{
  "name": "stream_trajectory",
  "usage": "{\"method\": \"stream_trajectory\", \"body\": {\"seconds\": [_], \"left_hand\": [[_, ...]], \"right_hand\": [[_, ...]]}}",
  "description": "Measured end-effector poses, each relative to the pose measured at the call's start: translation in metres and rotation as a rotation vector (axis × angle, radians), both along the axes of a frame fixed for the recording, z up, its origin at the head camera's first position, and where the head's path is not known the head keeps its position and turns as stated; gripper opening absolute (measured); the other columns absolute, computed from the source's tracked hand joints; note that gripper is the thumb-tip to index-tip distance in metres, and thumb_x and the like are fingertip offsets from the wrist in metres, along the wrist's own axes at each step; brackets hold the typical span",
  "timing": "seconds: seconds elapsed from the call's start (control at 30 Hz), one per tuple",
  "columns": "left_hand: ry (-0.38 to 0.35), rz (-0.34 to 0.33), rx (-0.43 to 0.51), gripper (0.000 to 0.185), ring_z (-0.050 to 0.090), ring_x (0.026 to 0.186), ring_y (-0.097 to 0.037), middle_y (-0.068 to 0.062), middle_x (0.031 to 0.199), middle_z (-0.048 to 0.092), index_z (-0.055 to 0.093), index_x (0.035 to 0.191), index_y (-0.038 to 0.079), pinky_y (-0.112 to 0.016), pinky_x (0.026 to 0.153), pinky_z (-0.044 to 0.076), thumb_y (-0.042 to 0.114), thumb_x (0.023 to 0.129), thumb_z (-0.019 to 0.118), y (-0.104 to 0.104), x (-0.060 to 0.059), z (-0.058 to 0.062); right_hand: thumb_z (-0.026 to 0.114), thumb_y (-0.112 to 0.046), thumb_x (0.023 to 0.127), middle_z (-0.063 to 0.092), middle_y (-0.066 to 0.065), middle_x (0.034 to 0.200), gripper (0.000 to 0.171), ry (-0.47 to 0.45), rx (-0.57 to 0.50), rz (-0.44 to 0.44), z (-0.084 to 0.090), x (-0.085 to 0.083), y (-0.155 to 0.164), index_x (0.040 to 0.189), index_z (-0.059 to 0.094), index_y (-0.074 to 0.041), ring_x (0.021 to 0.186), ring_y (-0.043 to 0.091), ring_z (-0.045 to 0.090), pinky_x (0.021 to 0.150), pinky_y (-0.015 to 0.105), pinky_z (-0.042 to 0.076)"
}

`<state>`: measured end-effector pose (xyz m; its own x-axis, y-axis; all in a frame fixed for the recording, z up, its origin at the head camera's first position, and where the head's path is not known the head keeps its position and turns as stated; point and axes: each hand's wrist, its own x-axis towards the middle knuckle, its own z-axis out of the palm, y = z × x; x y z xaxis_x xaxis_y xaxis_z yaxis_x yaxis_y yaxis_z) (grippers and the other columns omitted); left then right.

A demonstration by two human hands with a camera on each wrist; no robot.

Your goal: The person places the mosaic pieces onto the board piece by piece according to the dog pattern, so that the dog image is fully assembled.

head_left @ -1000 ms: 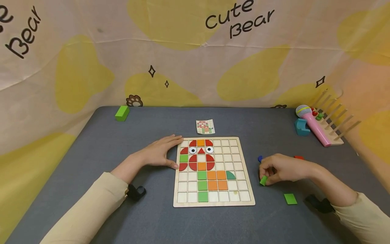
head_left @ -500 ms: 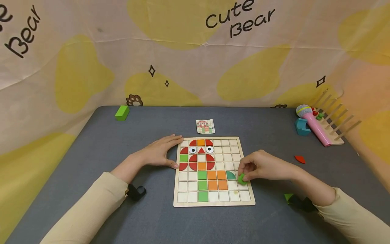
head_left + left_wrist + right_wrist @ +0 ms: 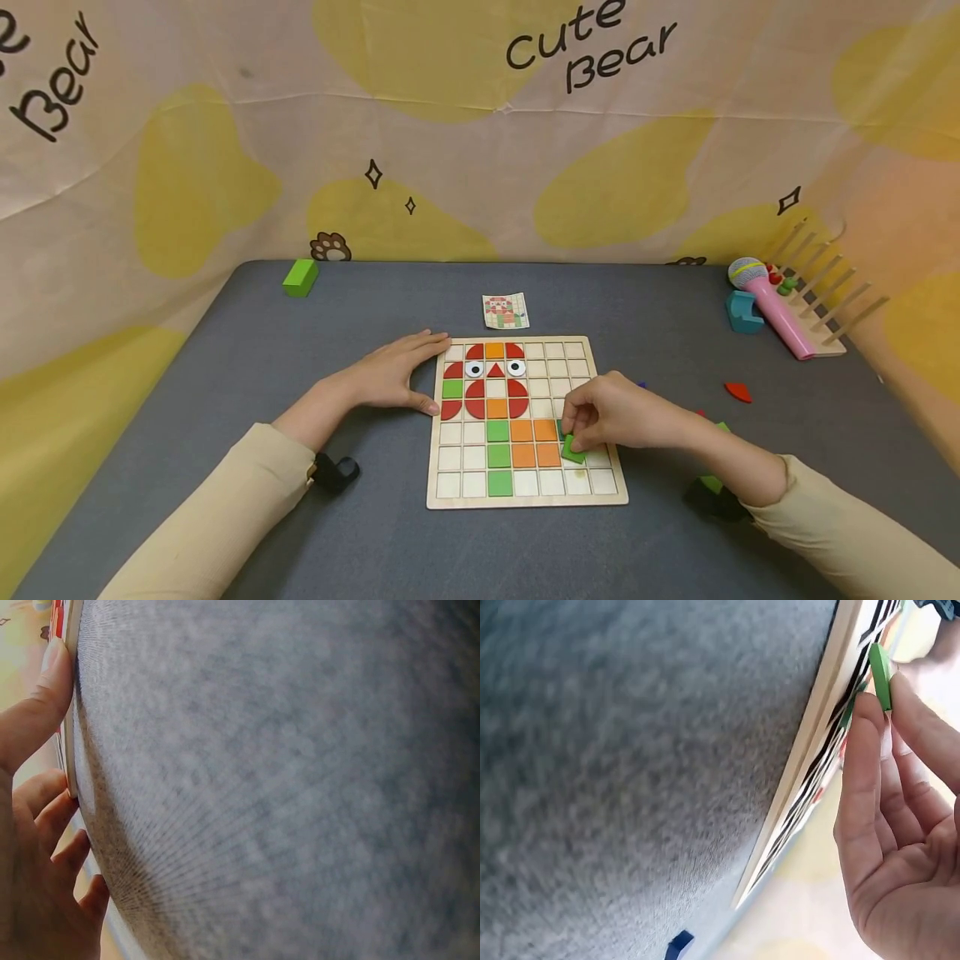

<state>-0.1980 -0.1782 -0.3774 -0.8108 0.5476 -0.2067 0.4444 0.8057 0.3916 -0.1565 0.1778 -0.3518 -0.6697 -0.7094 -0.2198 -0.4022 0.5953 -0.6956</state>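
My right hand point(image 3: 618, 412) pinches a green square tile point(image 3: 573, 451) between thumb and fingers, low over the right part of a wooden grid board point(image 3: 525, 504). The tile is tilted, and part of the dark green quarter-round piece is hidden behind the fingers. In the right wrist view the green tile point(image 3: 881, 677) shows edge-on at the fingertips. My left hand point(image 3: 390, 375) rests at the board's left edge, thumb and fingers spread along it. Red, orange and green pieces and two round eye pieces fill several cells of the board.
A small picture card point(image 3: 506, 312) lies behind the board. To the right are a red quarter piece point(image 3: 738, 392) and green pieces partly hidden by the right forearm. A green block point(image 3: 301, 278) stands far left; a pink microphone point(image 3: 780, 317) and pegged rack point(image 3: 830, 343) are far right.
My right hand has picked up the green tile from the table on the right and moved it left over the board. The left hand has stayed at the board's edge.
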Motion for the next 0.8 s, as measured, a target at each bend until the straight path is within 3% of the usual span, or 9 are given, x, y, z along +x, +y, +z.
{"method": "stream_trajectory", "body": {"seconds": [0.8], "left_hand": [[-0.009,0.005,0.002,0.104,0.019,0.155,-0.034,-0.007,0.166,0.025,0.028,0.157,0.017,-0.064,0.119,0.024,0.057,0.075,0.078,-0.0001,0.0003,0.0005]], "right_hand": [[0.086,-0.010,0.073,0.071,-0.011,0.069,0.014,0.090,0.005,0.010,-0.0025,0.0060,-0.0088,0.075,0.077,-0.020,0.061,-0.004,0.057,0.057,0.017,0.050]]}}
